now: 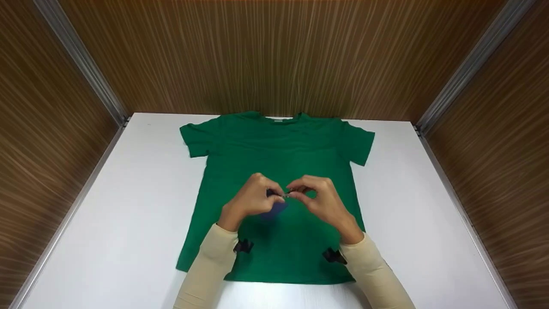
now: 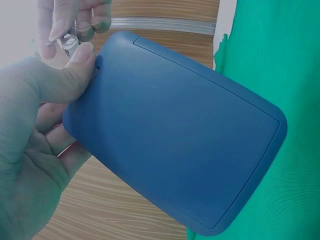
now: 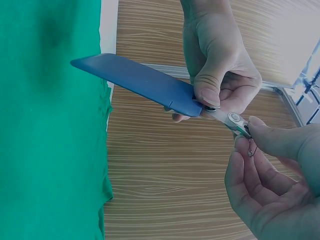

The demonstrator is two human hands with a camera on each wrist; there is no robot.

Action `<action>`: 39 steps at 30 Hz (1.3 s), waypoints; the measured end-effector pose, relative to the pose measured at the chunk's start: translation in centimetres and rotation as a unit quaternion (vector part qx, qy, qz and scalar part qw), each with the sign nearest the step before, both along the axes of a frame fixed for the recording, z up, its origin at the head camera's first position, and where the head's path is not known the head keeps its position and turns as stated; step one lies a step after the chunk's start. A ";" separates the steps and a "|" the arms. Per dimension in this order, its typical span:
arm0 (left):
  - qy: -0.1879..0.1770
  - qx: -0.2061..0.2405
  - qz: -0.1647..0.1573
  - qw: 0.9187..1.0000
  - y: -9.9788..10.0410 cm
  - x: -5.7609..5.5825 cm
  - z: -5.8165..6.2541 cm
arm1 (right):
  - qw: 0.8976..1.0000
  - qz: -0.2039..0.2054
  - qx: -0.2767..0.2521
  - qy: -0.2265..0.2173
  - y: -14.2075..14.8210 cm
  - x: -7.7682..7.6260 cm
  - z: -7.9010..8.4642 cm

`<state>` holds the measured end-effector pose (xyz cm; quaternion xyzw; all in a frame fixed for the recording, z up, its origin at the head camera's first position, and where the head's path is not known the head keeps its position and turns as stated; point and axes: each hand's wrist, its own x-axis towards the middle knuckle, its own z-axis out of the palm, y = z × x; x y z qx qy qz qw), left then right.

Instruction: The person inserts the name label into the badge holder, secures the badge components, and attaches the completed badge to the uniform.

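Observation:
My left hand (image 1: 255,198) grips a flat blue badge holder (image 2: 175,132) by one corner, thumb on its face beside the slot. From that corner a short clear strap leads to a metal badge clip (image 3: 234,118) with a wire safety pin (image 3: 251,149). My right hand (image 1: 322,201) pinches the clip between thumb and fingertips. Both hands meet in front of me, over the lower half of a green T-shirt (image 1: 274,159). In the head view the holder shows only as a blurred bluish patch below the left hand.
The T-shirt lies spread face up on a white table (image 1: 128,206), its collar at the far edge and both sleeves out to the sides. Wood-grain panels (image 1: 274,56) stand behind the table and along both sides, joined by metal rails.

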<state>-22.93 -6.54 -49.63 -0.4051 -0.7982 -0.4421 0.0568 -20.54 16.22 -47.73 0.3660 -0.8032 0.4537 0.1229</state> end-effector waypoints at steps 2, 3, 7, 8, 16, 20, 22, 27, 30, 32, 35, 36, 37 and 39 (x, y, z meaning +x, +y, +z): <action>0.002 0.001 0.000 1.000 0.0 0.0 0.0 | 1.000 0.000 0.001 -0.001 0.0 0.0 0.0; 0.003 0.001 -0.001 1.000 0.0 0.0 0.0 | 1.000 0.000 0.001 -0.001 0.0 0.0 0.0; 0.007 0.000 -0.001 1.000 -0.1 -0.1 -0.1 | 1.000 0.001 -0.001 0.003 -0.1 0.0 0.0; 0.007 0.000 -0.001 1.000 -0.1 -0.1 -0.1 | 1.000 0.002 -0.001 0.004 -0.1 0.0 0.0; 0.005 -0.011 0.004 1.000 -0.2 -0.1 -0.1 | 1.000 0.006 -0.004 0.010 -0.1 0.0 -0.1; 0.007 -0.013 0.004 1.000 -0.2 -0.1 0.0 | 1.000 0.007 -0.005 0.009 -0.2 0.1 -0.1; 0.011 -0.013 0.004 1.000 -0.2 -0.1 0.0 | 1.000 0.006 -0.005 0.008 -0.2 0.1 -0.1; 0.033 -0.014 0.004 0.999 -0.3 -0.1 -0.1 | 1.000 0.005 -0.005 0.013 -0.3 0.1 -0.1; 0.045 -0.011 0.003 0.999 -0.3 -0.1 -0.1 | 1.000 0.005 -0.005 0.016 -0.3 0.1 -0.1; 0.045 -0.009 0.003 0.999 -0.3 -0.1 -0.1 | 1.000 0.006 -0.006 0.016 -0.3 0.1 -0.2; 0.043 -0.005 0.002 0.999 -0.3 -0.1 -0.1 | 1.000 0.006 -0.007 0.015 -0.3 0.1 -0.2; 0.043 -0.004 0.002 0.999 -0.3 -0.1 -0.1 | 1.000 0.006 -0.007 0.015 -0.3 0.1 -0.2; 0.043 -0.005 0.002 0.999 -0.3 -0.2 -0.1 | 1.000 0.007 -0.007 0.015 -0.3 0.1 -0.2; 0.042 -0.006 0.001 0.999 -0.3 -0.2 -0.1 | 1.000 0.007 -0.006 0.014 -0.3 0.1 -0.2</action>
